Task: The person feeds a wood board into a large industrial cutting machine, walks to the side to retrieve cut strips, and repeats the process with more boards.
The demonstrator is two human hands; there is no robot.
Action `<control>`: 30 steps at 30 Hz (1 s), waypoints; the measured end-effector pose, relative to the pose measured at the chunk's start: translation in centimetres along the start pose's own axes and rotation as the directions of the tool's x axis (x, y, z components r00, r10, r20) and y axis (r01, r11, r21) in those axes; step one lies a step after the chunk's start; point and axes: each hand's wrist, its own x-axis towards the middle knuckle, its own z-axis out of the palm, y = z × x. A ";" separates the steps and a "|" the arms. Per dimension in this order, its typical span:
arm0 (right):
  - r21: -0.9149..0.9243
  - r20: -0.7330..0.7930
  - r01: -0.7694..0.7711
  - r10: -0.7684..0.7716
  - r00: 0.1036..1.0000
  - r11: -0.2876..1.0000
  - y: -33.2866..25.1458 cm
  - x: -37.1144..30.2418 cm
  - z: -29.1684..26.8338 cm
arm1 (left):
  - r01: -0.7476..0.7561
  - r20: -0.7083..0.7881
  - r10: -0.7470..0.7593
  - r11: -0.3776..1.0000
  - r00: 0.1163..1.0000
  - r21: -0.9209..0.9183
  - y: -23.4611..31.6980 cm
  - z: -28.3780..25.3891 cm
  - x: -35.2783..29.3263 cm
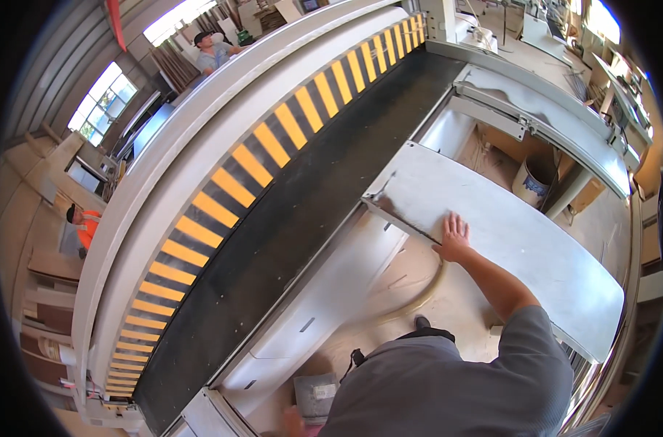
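My right hand lies flat on a smooth grey metal table leaf, near its left edge, with the fingers stretched out and nothing held. Low at the lower edge, my left hand is a blurred patch, and its fingers cannot be made out. Beside it stands a grey bin with a pale label. Along the leaf's left end runs the dark bed of a large machine, under a long pale beam with a yellow-and-black striped guard.
Further right, a metal side arm frames an opening with a white bucket on the floor below. A curved hose crosses the floor near my feet. Beyond the beam are a person in grey and a person in orange.
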 end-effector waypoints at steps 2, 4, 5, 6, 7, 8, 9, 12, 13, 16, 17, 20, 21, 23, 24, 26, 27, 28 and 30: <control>0.010 -0.076 0.044 -0.043 0.996 0.999 1.2 1.0 -0.7 | -0.293 0.008 0.292 0.956 0.956 0.020 4.0 1.4 2.4; 0.033 -0.208 0.104 -0.095 0.974 0.994 2.5 2.6 -1.6 | -0.084 0.020 0.084 0.996 0.996 0.019 10.1 4.1 4.1; 0.030 -0.201 0.126 -0.118 0.972 0.992 2.1 3.8 -1.9 | -0.061 0.020 0.060 0.998 0.998 0.018 12.1 3.3 3.7; 0.046 -0.225 0.110 -0.096 0.970 0.993 2.5 5.3 -2.3 | -0.040 0.017 0.045 0.974 0.999 -0.221 14.2 2.3 4.0; 0.060 -0.254 0.063 -0.046 0.966 0.996 4.2 6.8 -2.7 | -0.043 0.022 0.059 0.892 0.998 -0.451 16.6 1.3 5.5; 0.059 -0.255 0.028 -0.012 0.967 0.998 5.8 8.3 -3.0 | -0.056 0.031 0.078 0.889 0.996 -0.454 18.8 0.3 6.8; 0.085 -0.281 0.094 -0.066 0.957 0.992 3.9 9.1 -4.3 | 0.121 0.134 -0.067 0.888 0.989 -0.443 18.8 -2.4 5.8; 0.099 -0.287 0.039 -0.009 0.958 0.994 5.0 12.8 -5.4 | 0.170 0.112 -0.133 0.874 0.985 -0.456 21.7 -5.6 8.1; 0.109 -0.305 0.020 0.014 0.952 0.994 4.3 14.1 -5.2 | 0.077 -0.087 -0.135 0.873 0.987 -0.481 21.7 -6.8 8.3; 0.120 -0.331 -0.111 0.145 0.932 0.987 6.6 17.0 -4.3 | -0.109 -0.247 -0.070 0.761 0.966 -0.640 28.0 -16.3 15.0; 0.131 -0.334 -0.162 0.198 0.921 0.978 6.4 17.6 -4.1 | -0.209 -0.338 -0.013 0.764 0.941 -0.610 29.2 -19.3 17.1; 0.098 -0.382 -0.171 0.196 0.903 0.980 3.9 17.2 -4.3 | -0.341 -0.419 0.126 0.803 0.899 -0.490 30.0 -24.9 24.3; 0.100 -0.379 -0.183 0.208 0.902 0.978 4.0 17.2 -4.5 | -0.374 -0.414 0.188 0.821 0.891 -0.432 30.8 -26.7 27.2; 0.075 -0.393 -0.173 0.189 0.900 0.982 4.4 17.2 -4.6 | -0.454 -0.429 0.283 0.807 0.858 -0.377 33.0 -29.7 33.7; 0.073 -0.392 -0.194 0.207 0.896 0.978 4.6 17.2 -4.5 | -0.463 -0.420 0.308 0.818 0.853 -0.341 34.4 -31.1 36.9; 0.054 -0.405 -0.186 0.192 0.894 0.981 4.4 17.4 -4.6 | -0.487 -0.421 0.361 0.839 0.832 -0.242 36.3 -33.0 43.9; 0.053 -0.411 -0.199 0.203 0.889 0.979 4.1 17.5 -4.6 | -0.495 -0.427 0.386 0.850 0.817 -0.179 36.9 -33.4 47.9; 0.048 -0.402 -0.200 0.202 0.893 0.979 4.1 17.4 -4.6 | -0.513 -0.429 0.401 0.838 0.810 -0.185 38.0 -34.0 51.6; 0.038 -0.391 -0.203 0.201 0.898 0.978 4.1 17.3 -4.6 | -0.492 -0.467 0.416 0.869 0.780 -0.047 40.1 -35.4 58.6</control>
